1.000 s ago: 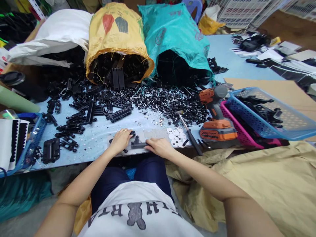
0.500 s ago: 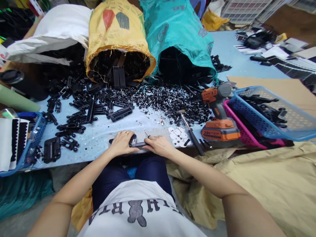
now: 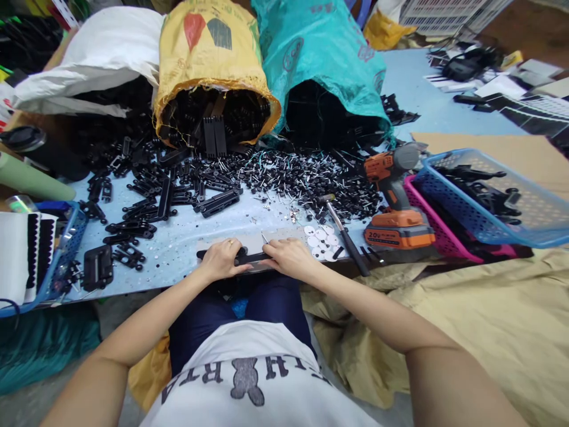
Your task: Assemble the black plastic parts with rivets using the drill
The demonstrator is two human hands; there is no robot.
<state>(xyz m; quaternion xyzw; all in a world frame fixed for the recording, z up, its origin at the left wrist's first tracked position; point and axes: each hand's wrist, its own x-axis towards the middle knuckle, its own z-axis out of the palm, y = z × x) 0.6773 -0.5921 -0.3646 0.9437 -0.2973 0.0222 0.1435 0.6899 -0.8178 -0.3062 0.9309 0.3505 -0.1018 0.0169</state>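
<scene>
At the near edge of the table, a long black plastic part (image 3: 251, 258) lies across a grey plate (image 3: 253, 239). My left hand (image 3: 220, 260) is closed over the part's left side, fingers bent down on it and thumb along the near side. The part's right end runs to the fingers of my right hand (image 3: 291, 257), which are pressed together on it. A thin metal pin (image 3: 265, 238) sticks up at my right fingertips; its lower end is hidden. White discs (image 3: 320, 242) lie just right of my right hand.
A hammer (image 3: 347, 237) and an orange cordless drill (image 3: 398, 204) lie to the right, beside a blue basket (image 3: 533, 204). Heaps of pins (image 3: 306, 181) and black parts (image 3: 142, 204) cover the table before open yellow (image 3: 249, 56) and teal sacks (image 3: 320, 50).
The black part has turned under my hands: a greyish end showed by my left fingers before, and a plain dark side shows now. Both hands stay in nearly the same place.
</scene>
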